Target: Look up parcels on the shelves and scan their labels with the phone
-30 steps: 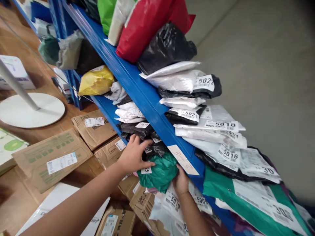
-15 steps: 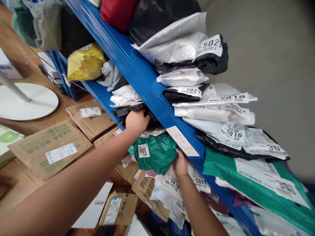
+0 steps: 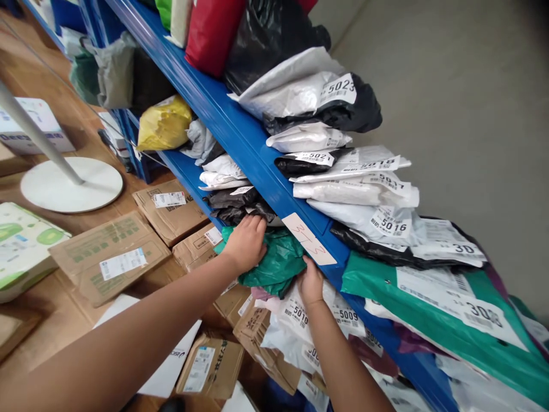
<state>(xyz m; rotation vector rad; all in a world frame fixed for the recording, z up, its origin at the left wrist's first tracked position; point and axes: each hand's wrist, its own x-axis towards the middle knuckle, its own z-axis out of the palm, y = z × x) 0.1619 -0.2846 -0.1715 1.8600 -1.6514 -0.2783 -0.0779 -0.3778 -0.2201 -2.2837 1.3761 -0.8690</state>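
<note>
A crumpled green plastic parcel bag (image 3: 285,254) lies in the stack on the lower blue shelf, under black parcel bags (image 3: 240,206). My left hand (image 3: 246,243) is on top of its near side, fingers curled over the plastic and covering its label. At the bag's right end, beside the blue shelf beam, my right hand (image 3: 311,280) has its fingers closed on the edge. Just below are white parcel bags (image 3: 295,309) with labels reading 5010 and 5009.
A blue shelf beam (image 3: 240,131) crosses diagonally, bearing a handwritten tag (image 3: 309,237). Labelled parcels (image 3: 364,194) are stacked on the upper shelf to the right. Cardboard boxes (image 3: 111,254) and a white round stand base (image 3: 71,183) are on the wooden floor at left.
My left hand has moved down from the black bags onto the green bag, whose 5025 label is now hidden. My right hand stays at the bag's edge. The view has shifted slightly.
</note>
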